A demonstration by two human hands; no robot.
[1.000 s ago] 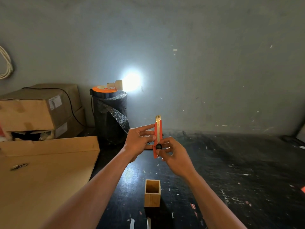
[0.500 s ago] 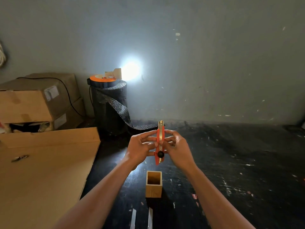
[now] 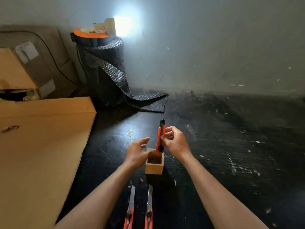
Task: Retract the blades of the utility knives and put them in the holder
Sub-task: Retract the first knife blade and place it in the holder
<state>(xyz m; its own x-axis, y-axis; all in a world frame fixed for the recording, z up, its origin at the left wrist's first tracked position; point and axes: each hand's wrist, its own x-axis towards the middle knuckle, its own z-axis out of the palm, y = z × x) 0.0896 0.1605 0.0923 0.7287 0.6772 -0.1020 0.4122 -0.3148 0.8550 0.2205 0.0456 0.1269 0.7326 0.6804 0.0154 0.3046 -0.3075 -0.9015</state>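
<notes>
My right hand grips an orange utility knife, held upright with its lower end just over the open top of the square wooden holder. The knife's top shows only a short dark tip. My left hand is open beside the holder's left rim, fingers spread, holding nothing. Two more orange utility knives lie on the black floor in front of the holder, one on the left and one on the right, both with long blades extended.
A flat cardboard sheet covers the floor at left, with stacked cardboard boxes behind it. A black bubble-wrap roll stands against the grey wall, its loose end trailing on the floor.
My left hand has let go of the knife and dropped beside the holder. My right hand has lowered the knife to the holder's opening. The view tilted down, revealing two knives on the floor.
</notes>
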